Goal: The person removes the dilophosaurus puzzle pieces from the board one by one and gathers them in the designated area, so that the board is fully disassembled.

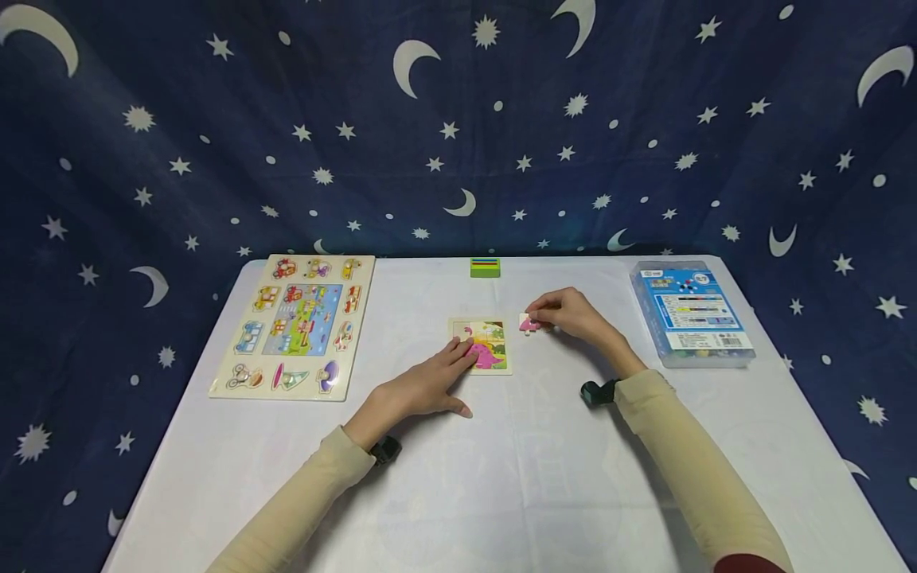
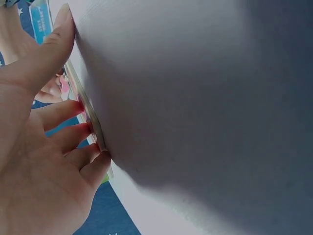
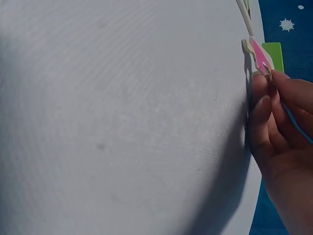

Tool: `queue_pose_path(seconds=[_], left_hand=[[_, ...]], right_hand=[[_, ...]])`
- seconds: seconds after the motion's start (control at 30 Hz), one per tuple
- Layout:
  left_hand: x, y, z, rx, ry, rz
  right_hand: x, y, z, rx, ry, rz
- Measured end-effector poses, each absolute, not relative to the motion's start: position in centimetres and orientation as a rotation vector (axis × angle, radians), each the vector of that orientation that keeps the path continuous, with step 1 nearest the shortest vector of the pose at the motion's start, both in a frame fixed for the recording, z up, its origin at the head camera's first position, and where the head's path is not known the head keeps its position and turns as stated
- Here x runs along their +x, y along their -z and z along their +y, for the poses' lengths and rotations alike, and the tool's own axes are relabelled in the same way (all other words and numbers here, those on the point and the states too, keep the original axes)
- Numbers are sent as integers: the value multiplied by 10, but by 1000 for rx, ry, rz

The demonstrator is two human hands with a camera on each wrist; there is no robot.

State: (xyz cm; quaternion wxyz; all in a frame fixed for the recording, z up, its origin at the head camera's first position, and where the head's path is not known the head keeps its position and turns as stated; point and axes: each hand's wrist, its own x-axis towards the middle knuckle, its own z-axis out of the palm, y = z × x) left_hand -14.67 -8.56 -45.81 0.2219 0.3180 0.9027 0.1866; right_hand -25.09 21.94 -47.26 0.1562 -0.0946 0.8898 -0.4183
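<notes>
A small square jigsaw puzzle (image 1: 490,350) in a wooden frame, showing a pink dinosaur on a yellow and green scene, lies mid-table. My left hand (image 1: 430,383) reaches over its left side, fingers extended and fingertips resting on it, thumb out over the cloth. In the left wrist view the fingertips touch the board's edge. Just right of the frame, my right hand (image 1: 573,314) pinches a pink and white puzzle piece (image 1: 528,323) between thumb and fingers. The right wrist view shows this piece (image 3: 259,55) tilted close over the table, apart from the frame.
A large wooden vehicle puzzle board (image 1: 243,334) lies at the left. Behind the small puzzle sits a green box (image 1: 485,268) with coloured stripes. On the right is a clear plastic case (image 1: 691,314) with a blue label. A dark star-patterned curtain (image 1: 458,159) hangs behind the white table (image 1: 501,493).
</notes>
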Motion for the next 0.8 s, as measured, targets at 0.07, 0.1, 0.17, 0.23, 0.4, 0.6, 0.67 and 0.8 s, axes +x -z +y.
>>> queue_pose_path(seconds=[0.07,0.1,0.17,0.23,0.4,0.6,0.67,0.8], left_hand=[[-146,458,-85,876,-512,2494],[-146,458,-85,873,-511,2492],[-146,458,-85,871,-512,2493],[-146,457,-85,868,-517,2494],[-145,456,-85,862,-533,2497],[-145,457,-84,861,-538,2495],[-145,457,-85,859,-542,2498],[-145,457,-85,852,-543,2506]], right_hand=[[-251,473,219,-271,1167,2568],[-250,472,218,-276,1151,2580],[-250,472,217,-296,1119,2605],[-249,472,216,-321,1087,2630],[-248,471,214,-345,1055,2658],[-246,469,212,-318,1064,2657],[-246,467,211,-307,1074,2650],[-244,465,207,-305,1097,2631]])
